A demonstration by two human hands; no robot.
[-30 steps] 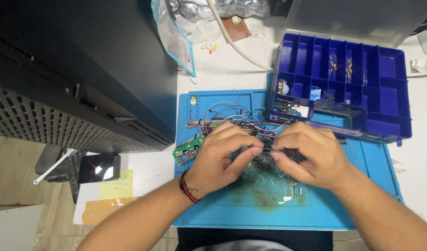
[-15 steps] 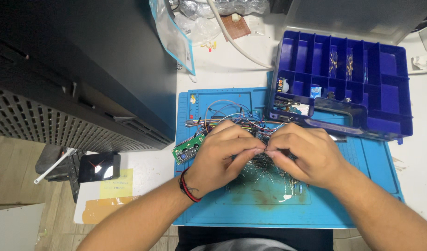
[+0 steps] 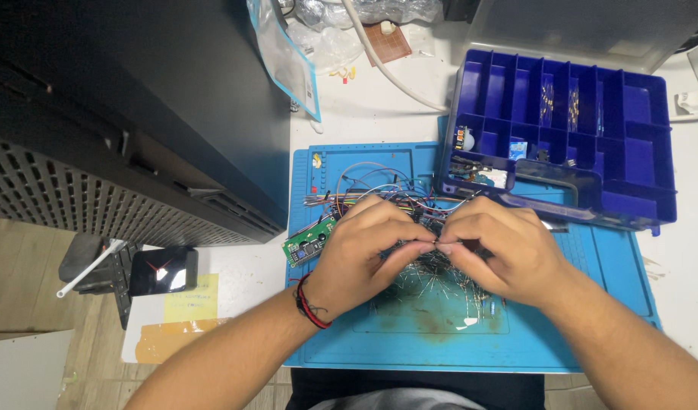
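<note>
1. Fingers of left hand [image 3: 362,254] and right hand [image 3: 495,254] were pinched together on a thin wire lead [image 3: 434,243], above the blue mat [image 3: 607,288].
2. Progress: loose lead pile [image 3: 432,277] remained; the compartment box [image 3: 569,129] looked mostly unfilled, so sorting seemed early.
3. Lead's long axis ran left-right; which end pointed where couldn't be told.

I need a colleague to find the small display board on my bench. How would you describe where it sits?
Start at the blue work mat. At its left edge, just beside the left hand, lies a small green circuit board, tilted. It is the only green board among the coloured wires.
</note>
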